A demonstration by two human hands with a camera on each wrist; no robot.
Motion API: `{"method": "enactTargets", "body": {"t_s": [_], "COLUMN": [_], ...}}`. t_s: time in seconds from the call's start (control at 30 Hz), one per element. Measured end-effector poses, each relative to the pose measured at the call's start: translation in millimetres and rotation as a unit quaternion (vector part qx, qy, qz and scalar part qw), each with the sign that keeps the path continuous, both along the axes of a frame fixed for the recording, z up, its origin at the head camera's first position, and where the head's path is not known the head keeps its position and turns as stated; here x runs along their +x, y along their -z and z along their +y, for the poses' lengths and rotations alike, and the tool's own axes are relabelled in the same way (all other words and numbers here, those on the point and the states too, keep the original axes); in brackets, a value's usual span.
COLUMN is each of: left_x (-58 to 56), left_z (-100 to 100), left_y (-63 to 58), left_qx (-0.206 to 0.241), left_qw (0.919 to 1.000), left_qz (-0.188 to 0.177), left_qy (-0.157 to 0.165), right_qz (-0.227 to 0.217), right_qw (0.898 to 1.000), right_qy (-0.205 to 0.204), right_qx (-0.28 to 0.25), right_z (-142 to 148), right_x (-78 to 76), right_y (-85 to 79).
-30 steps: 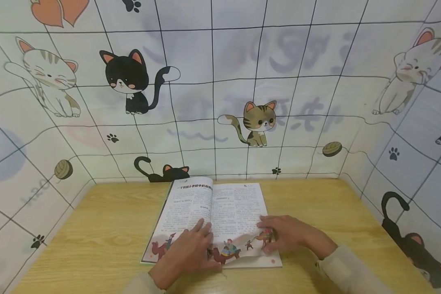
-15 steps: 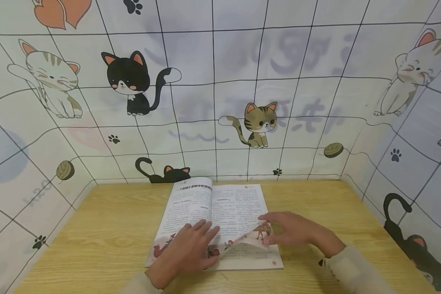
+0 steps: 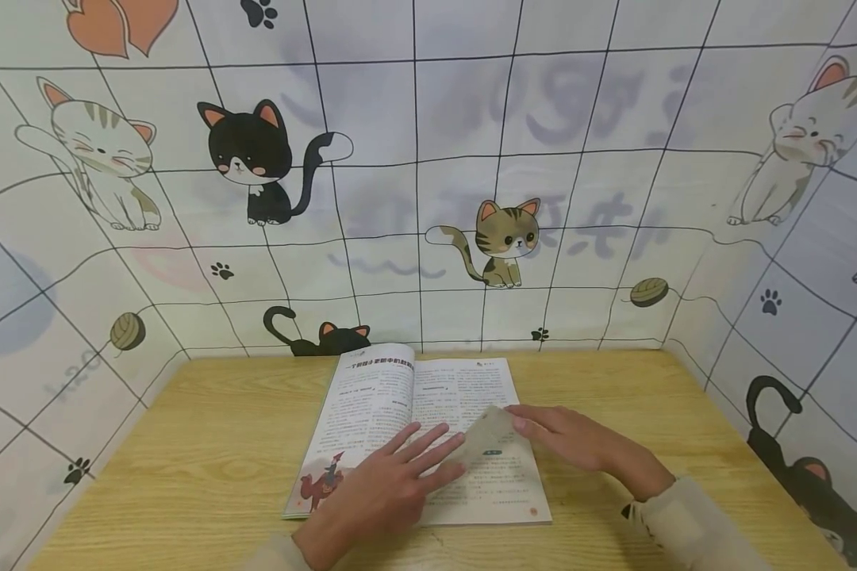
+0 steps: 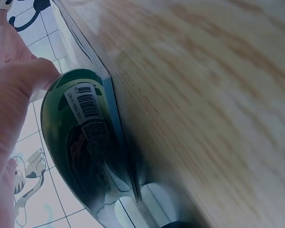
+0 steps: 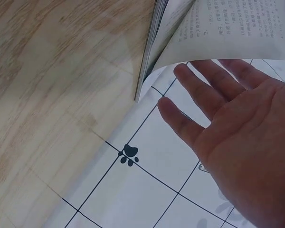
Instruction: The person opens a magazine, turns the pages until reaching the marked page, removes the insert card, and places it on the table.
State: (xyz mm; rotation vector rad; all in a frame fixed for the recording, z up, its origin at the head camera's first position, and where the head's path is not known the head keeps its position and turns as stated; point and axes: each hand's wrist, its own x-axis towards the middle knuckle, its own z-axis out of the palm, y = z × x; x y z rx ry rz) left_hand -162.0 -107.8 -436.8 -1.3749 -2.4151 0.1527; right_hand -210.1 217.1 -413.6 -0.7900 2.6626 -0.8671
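Note:
An open magazine (image 3: 364,396) with printed text lies on the table. Its right-hand leaf (image 3: 491,428) is lifted at the lower corner and bent back, baring the page beneath. Spread fingers of my left hand (image 3: 389,488) reach over the lower middle of the magazine toward the lifted leaf. My right hand (image 3: 578,440) is at the right edge, fingertips at the raised corner. In the right wrist view, straight fingers of the right hand (image 5: 232,109) go behind the leaf (image 5: 237,28). A glossy green cover with a barcode (image 4: 88,102) shows beside the left hand (image 4: 14,95).
The wooden table (image 3: 207,444) extends on both sides of the magazine. A white cloth wall (image 3: 371,198) with grid lines and cartoon cats encloses the back and sides.
The leaf's lower right corner has risen and folded up toward the left, covering the camel picture. My left hand has shifted right and spread its fingers; the right hand's fingers have straightened.

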Motion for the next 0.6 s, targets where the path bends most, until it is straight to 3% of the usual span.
{"method": "enactTargets", "body": {"t_s": [0.37,0.5,0.6], "left_x": [2.7,4.1,4.9], "left_z": [2.0,2.8,3.6], "left_y": [3.6,4.3,3.4], "left_qx": [-0.041,-0.058,-0.072], "left_qw": [0.9981,0.9967,0.9956], "left_qz": [0.044,0.056,0.041], "left_qy": [0.013,-0.010,-0.044], "right_qz": [0.008,-0.003,-0.017], "right_qw": [0.999,0.999,0.995], "right_qy": [0.027,0.005,-0.031], "right_qx": [0.017,0.053,0.095], "right_z": [2.7,0.3,-1.6], "right_x": [1.8,1.4,3.0], "right_y": [2.1,8.0,13.3]}}
